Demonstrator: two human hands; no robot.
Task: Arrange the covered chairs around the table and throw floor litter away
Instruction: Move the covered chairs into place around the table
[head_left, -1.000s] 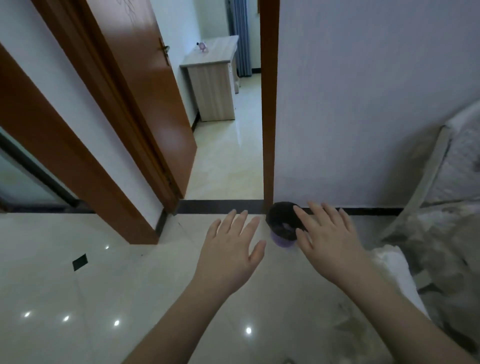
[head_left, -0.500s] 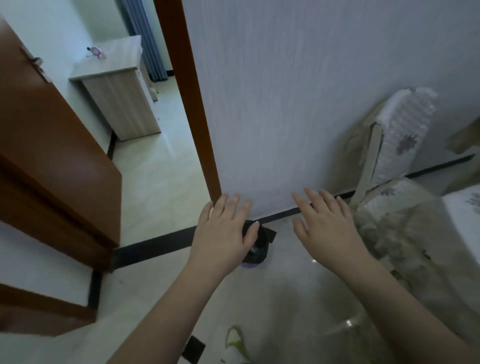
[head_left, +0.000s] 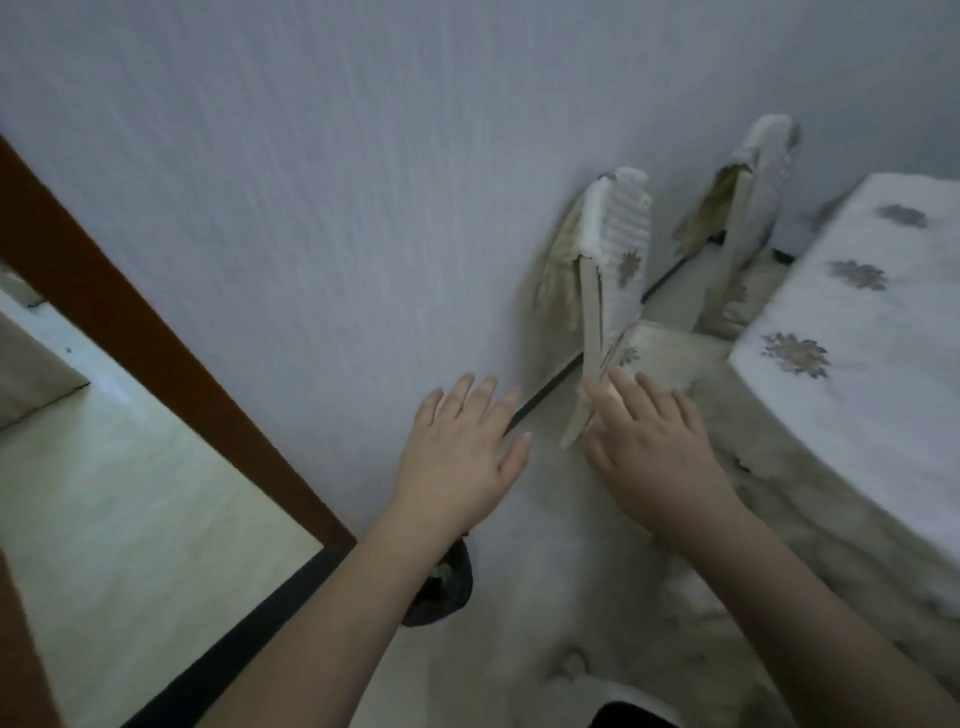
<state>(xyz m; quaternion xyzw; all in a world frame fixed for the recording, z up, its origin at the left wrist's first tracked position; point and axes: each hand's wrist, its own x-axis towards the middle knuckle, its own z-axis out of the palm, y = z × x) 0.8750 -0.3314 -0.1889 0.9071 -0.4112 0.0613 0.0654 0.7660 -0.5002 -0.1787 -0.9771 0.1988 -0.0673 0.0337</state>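
- Both hands are stretched forward with the palms down and the fingers straight and a little spread; neither hand holds anything.
- The left hand (head_left: 462, 447) is in front of the pale wall (head_left: 337, 182), low, near the dark skirting line at the bottom of the wall.
- The right hand (head_left: 654, 441) is just beside the nearer covered chair (head_left: 615, 244). Its fingertips (head_left: 597, 395) are at the lower end of the chair's pale side rail; I cannot tell whether they really touch it, because the picture is blurred there.
- This nearer covered chair stands close to the wall with its back toward it. It has a white quilted cover with a grey flower print, and beige cloth hangs behind its back.
- A second covered chair (head_left: 753, 208) stands further along the same wall, to the right of the first, also near the wall.
- The table (head_left: 857, 322) is at the right edge of the view, under a white cloth with grey flower patterns. The cloth hangs down toward the floor. Both chairs are between the wall and the table.
- A small dark bin (head_left: 447, 587) stands on the floor at the foot of the wall, partly hidden behind the left forearm.
- To the left, a brown door frame (head_left: 156, 343) borders the wall, and behind it a light tiled floor (head_left: 130, 493) of another room is visible.
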